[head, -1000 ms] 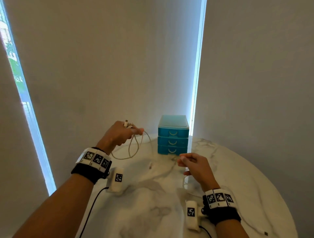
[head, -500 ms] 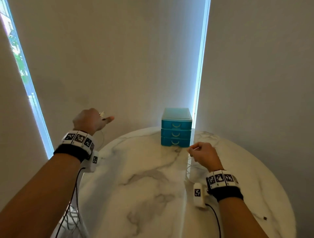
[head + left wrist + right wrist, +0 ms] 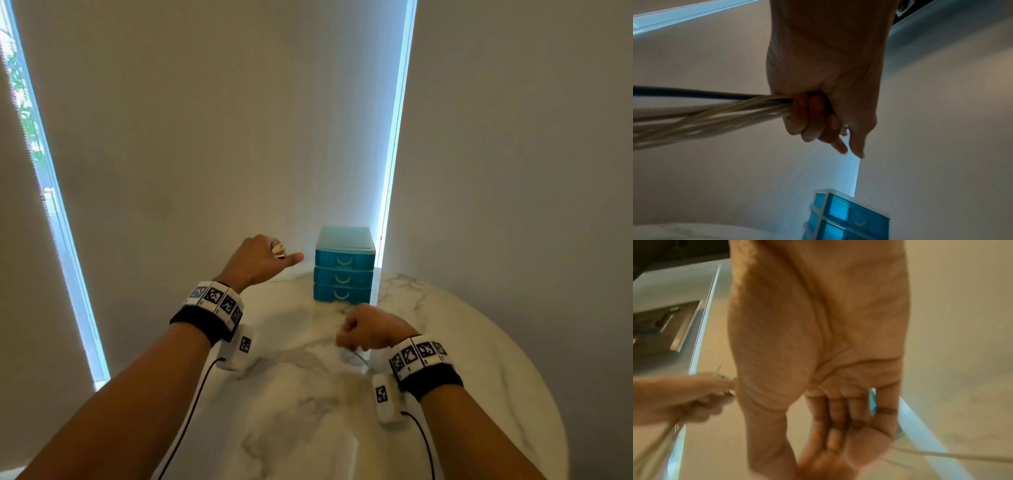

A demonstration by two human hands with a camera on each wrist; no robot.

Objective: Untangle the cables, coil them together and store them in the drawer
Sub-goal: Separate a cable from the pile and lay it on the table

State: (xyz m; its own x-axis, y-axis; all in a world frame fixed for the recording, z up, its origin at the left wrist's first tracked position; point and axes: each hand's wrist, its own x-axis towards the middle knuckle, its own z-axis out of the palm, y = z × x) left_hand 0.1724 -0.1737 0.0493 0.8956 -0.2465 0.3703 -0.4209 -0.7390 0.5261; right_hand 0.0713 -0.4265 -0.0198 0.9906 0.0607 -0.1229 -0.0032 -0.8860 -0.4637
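Cables [image 3: 719, 113]: pale strands gathered into one bundle, clamped in your left hand [image 3: 260, 262], whose fingers curl tight round them in the left wrist view; connector ends [image 3: 278, 250] poke out above that hand's knuckles. A dark lead runs beside the bundle there; whether it belongs to the bundle or to the wrist camera cannot be told.

Tabletop [image 3: 308, 428], white marble, lies beneath both hands. Your left hand is raised above its far edge, probably so that the loops hang free and do not drag.

Drawer unit [image 3: 344, 265], blue, three stacked drawers, stands just beyond and to the thumb side of your left hand, farther out than your right. All three fronts sit flush, so nothing has been stored yet and their contents cannot be seen.

Your right hand [image 3: 371, 329] hangs low, nearer to you than the unit, fingers curled into the palm. A thin pale strand [image 3: 953, 455] runs from under those fingers, so the hand appears closed on the trailing cable, most likely to feed slack toward the left; the blur prevents certainty. A short pale run [image 3: 356, 358] lies on the tabletop just below this hand.
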